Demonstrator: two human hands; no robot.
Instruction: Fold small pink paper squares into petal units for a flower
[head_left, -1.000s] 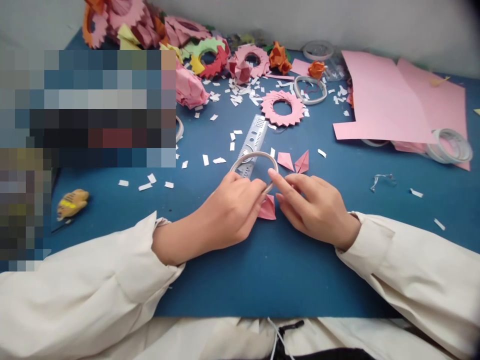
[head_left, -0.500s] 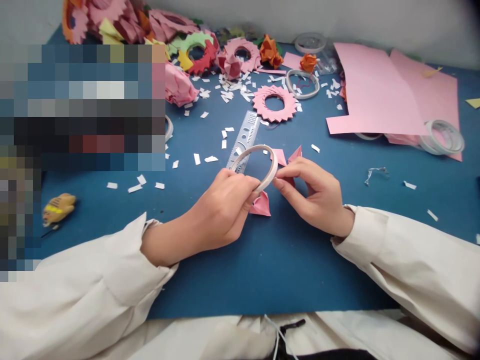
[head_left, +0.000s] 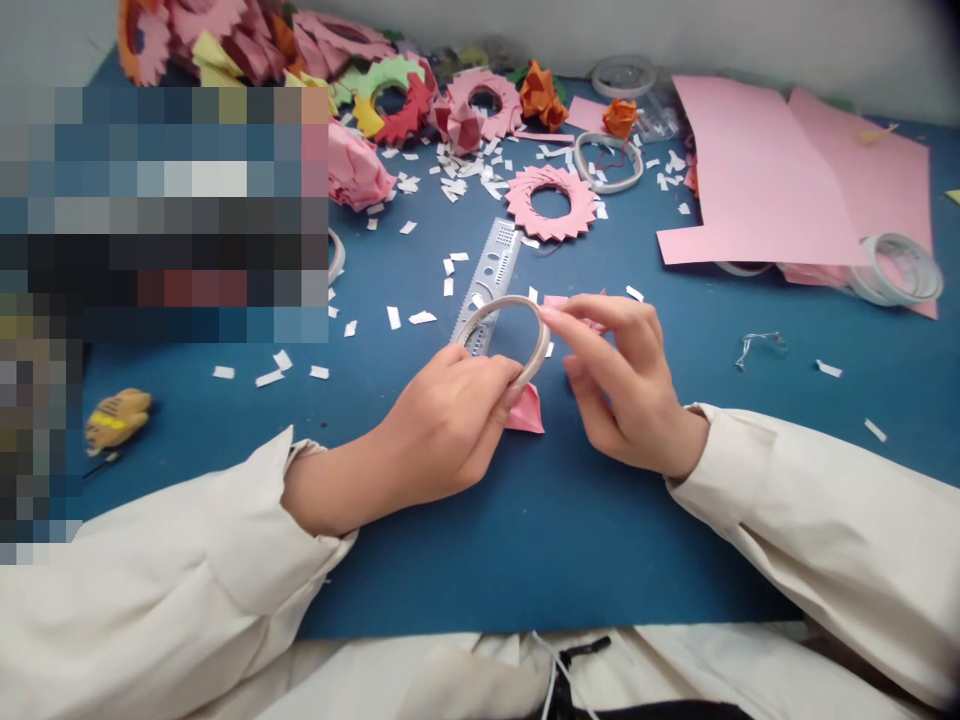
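My left hand [head_left: 461, 415] is closed round the lower edge of a thin roll of white tape [head_left: 538, 350], holding it upright above the table. My right hand [head_left: 626, 375] is beside the roll with its fingers apart; the index fingertip touches the roll's upper right edge. Below the roll lies a folded pink paper piece [head_left: 527, 410], partly hidden by my left hand. More folded pink paper [head_left: 556, 300] lies behind my right fingers. A clear plastic ruler [head_left: 491, 275] rests behind the roll, and its near end is covered.
A pink paper ring [head_left: 551, 205] lies beyond the ruler, among scattered white paper bits [head_left: 454, 185]. Folded paper rings and flowers [head_left: 397, 100] line the back. Large pink sheets [head_left: 765, 190] and clear tape rolls [head_left: 896, 270] are at right. A yellow striped object [head_left: 118, 418] sits at left.
My right thumb and index finger have parted, and the index finger has moved up along the tape roll's edge. My left hand keeps its hold on the roll, which has tipped slightly.
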